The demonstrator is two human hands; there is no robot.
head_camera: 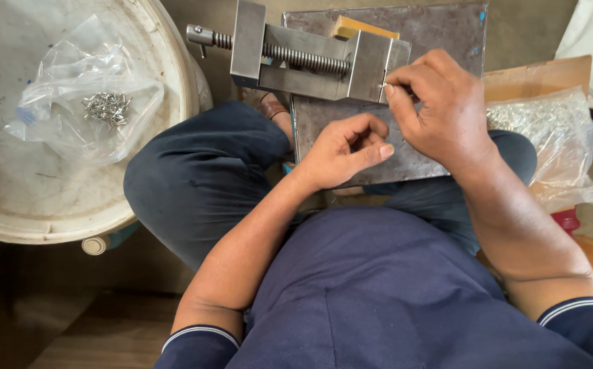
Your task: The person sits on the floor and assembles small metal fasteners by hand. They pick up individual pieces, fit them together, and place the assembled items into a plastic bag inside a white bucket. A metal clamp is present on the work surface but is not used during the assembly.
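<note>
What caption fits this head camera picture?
Right hand pinches a small metal piece at a steel vise; left hand curls nearby.

Soft even daylight — sharp focus, faint shadows.

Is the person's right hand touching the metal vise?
Touching. The head view shows the right hand with its fingertips pressed against the end face of the metal vise, no gap visible. The left hand rests curled just below, apart from the vise.
</note>
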